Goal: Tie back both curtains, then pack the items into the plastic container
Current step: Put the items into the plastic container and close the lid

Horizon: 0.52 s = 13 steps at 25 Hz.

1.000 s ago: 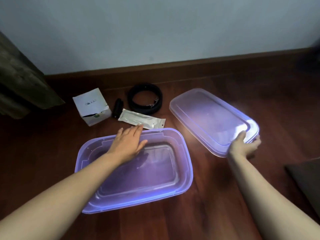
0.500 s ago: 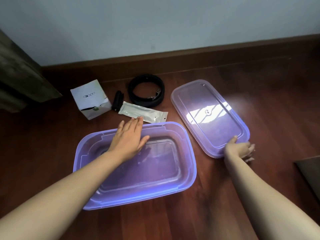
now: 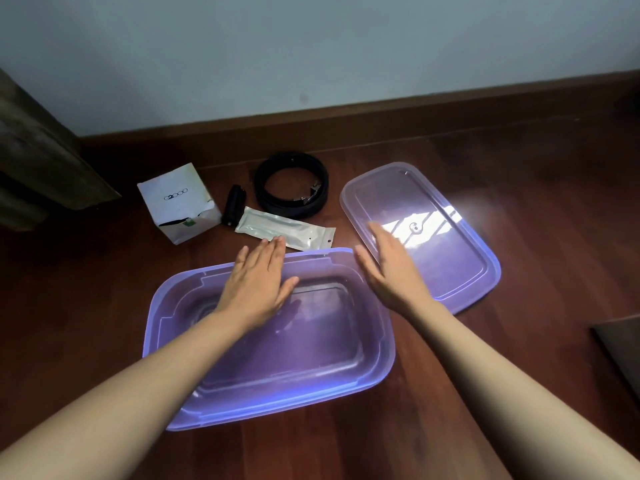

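A translucent purple plastic container lies open on the wooden floor in front of me. Its lid lies flat to the right. Behind the container are a white box, a small black object, a silver sealed packet and a coiled black belt. My left hand stretches flat over the container's far rim, fingertips close to the packet. My right hand hovers open over the container's right far corner, fingers straight, holding nothing.
A dark curtain hangs at the far left. The wall and a brown skirting board run behind the items. A dark flat object shows at the right edge.
My right hand let go of the lid, which now lies flat, and moved left to the container's far right corner. My left hand stayed over the far rim.
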Tool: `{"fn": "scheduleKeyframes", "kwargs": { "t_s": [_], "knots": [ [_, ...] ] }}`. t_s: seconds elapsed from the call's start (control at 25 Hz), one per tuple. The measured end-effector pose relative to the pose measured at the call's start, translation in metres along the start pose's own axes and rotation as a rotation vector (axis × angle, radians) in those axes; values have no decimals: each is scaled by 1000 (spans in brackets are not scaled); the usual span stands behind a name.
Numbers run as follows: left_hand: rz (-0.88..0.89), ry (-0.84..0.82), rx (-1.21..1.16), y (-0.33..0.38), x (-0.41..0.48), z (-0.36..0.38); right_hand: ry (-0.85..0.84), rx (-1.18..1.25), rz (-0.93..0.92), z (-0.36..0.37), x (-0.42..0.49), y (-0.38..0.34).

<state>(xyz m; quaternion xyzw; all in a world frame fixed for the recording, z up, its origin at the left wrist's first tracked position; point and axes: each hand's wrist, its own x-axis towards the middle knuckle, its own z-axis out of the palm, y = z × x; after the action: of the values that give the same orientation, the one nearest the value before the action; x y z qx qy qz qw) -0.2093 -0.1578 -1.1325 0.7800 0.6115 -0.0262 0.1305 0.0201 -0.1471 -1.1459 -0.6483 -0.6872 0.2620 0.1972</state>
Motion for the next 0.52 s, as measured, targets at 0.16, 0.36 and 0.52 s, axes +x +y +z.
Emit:
{"fn": "scheduleKeyframes", "kwargs": {
  "t_s": [0.16, 0.36, 0.52],
  "knots": [
    [-5, 3, 30, 1, 2, 2, -196, -160, 6, 19, 5, -12],
    [65, 142, 45, -5, 4, 5, -115, -292, -13, 22, 8, -14],
    [-74, 524, -213, -45, 36, -13, -116, -292, -13, 24, 7, -12]
  ]
}}
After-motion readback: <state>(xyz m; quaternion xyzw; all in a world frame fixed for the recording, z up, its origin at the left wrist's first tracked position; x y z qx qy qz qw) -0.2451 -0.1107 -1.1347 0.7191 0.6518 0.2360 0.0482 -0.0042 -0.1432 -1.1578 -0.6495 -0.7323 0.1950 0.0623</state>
